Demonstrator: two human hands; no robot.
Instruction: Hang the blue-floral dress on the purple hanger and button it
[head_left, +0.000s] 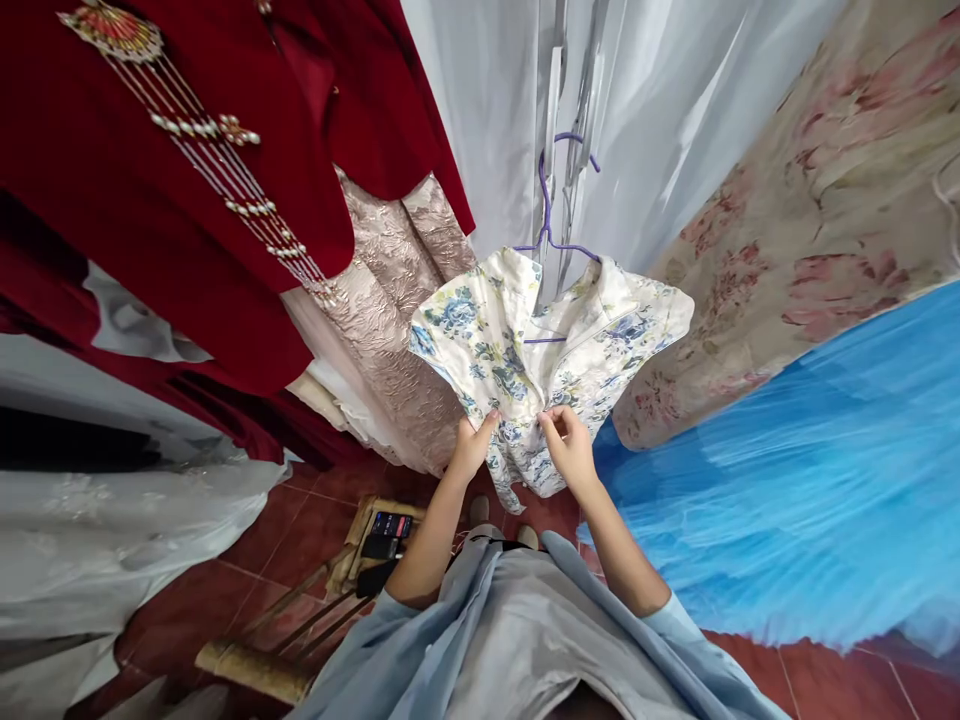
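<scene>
A white shirt with blue and yellow flowers [499, 350] hangs open at the collar on a purple hanger [547, 205] in front of me. At the shirt's left side, my left hand [475, 445] grips the cloth near its lower edge, thumb on top. My right hand [568, 445] pinches the front opening at the middle, thumb and forefinger together. Whatever small part sits between those fingertips is hidden. The hanger's hook is near the white rail or frame behind the shirt.
Red garments [247, 130] with a beaded tassel [247, 190] hang at the left. Pink brocade cloth [397, 300] hangs beside the shirt. To the right are floral fabric [735, 290] and blue tulle [810, 480]. A wooden chair [255, 668] with a phone [392, 526] stands at lower left.
</scene>
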